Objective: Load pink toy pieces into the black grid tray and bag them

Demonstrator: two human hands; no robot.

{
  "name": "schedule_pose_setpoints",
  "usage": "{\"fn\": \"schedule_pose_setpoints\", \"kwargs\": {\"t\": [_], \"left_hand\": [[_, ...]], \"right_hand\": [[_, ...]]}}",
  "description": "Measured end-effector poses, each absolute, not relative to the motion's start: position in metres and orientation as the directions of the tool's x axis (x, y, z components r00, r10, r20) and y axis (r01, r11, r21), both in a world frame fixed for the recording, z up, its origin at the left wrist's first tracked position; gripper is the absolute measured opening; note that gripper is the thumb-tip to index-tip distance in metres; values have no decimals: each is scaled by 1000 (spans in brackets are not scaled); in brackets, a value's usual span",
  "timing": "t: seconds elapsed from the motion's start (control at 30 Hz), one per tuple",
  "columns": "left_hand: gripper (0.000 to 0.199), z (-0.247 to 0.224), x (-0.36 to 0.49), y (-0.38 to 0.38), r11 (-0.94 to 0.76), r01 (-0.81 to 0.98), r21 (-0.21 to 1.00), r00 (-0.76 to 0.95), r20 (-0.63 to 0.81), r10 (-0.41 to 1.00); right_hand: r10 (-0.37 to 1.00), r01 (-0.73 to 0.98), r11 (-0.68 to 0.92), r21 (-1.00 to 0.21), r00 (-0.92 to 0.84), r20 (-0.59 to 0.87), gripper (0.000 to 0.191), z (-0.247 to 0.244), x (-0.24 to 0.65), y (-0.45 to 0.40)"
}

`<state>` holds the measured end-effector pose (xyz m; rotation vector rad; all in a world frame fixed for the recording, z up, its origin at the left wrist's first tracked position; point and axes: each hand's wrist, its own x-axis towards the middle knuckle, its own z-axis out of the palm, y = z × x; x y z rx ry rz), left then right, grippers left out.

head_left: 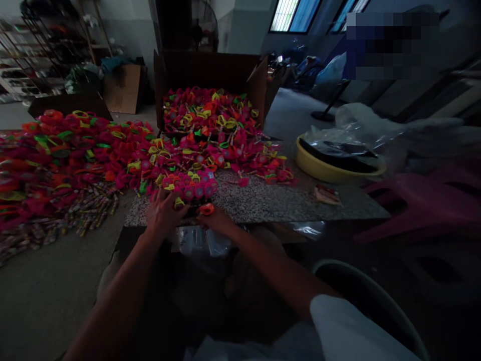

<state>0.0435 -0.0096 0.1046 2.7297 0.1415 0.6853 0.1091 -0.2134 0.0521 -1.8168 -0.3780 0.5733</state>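
Observation:
My left hand is at the near left part of the speckled tabletop, its fingers curled round a small yellow piece at the near edge of a packed group of pink pieces. Just to the right, my right hand pinches a small orange piece between thumb and fingers. Beyond both hands lies a loose heap of pink, yellow, orange and green pieces. Part of the packed group's near side is hidden by my hands.
An open cardboard box full of similar pieces stands behind. Another heap spreads at the left. At the right are a yellow basin with plastic sheeting, a small packet and a pink stool. Clear bags lie below the table edge.

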Motion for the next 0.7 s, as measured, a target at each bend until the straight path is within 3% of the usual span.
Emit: {"fn": "schedule_pose_setpoints", "kwargs": {"t": [0.17,0.33,0.7], "left_hand": [[31,101,44,-6,-948,-33,316,858,496,135],[31,100,45,-5,-947,-27,319,855,499,144],[36,104,43,-3,-936,-31,350,873,466,145]], "right_hand": [[476,114,-322,-940,878,-56,14,57,112,-208],[320,219,-442,-870,945,75,25,61,109,-188],[430,272,-501,-821,902,36,28,57,111,-163]]}}
